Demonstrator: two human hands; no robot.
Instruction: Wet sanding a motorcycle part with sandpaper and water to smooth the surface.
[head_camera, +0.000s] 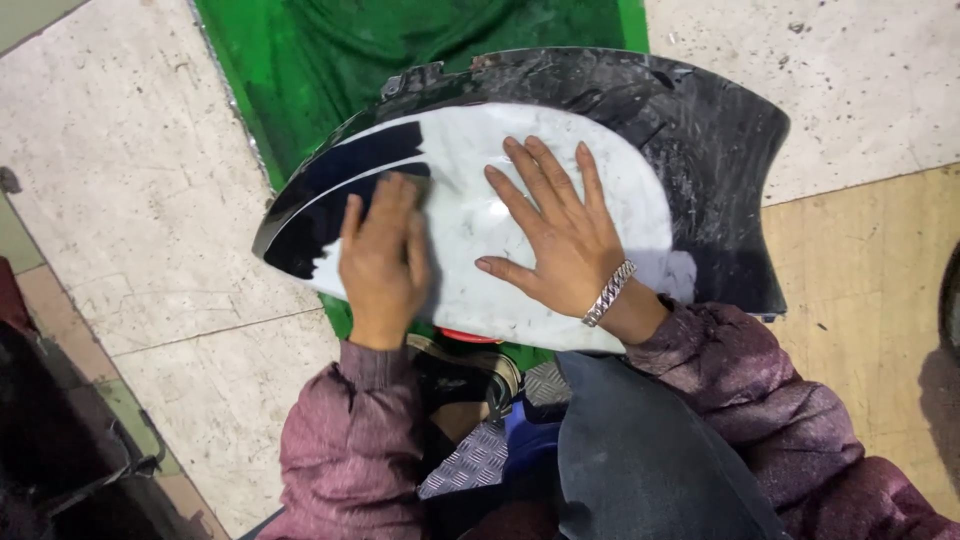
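Pressing flat, fingers spread, right hand (562, 240) w/ left hand (383, 258) on panel (640, 120).

- From my remote seat I find no package, label, sign or screen anywhere in this view.
- Nothing I can see carries a printed tag or sticker.

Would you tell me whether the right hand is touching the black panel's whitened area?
Touching: the head view shows the right hand lying flat, fingers spread, on the whitened area of the black panel.
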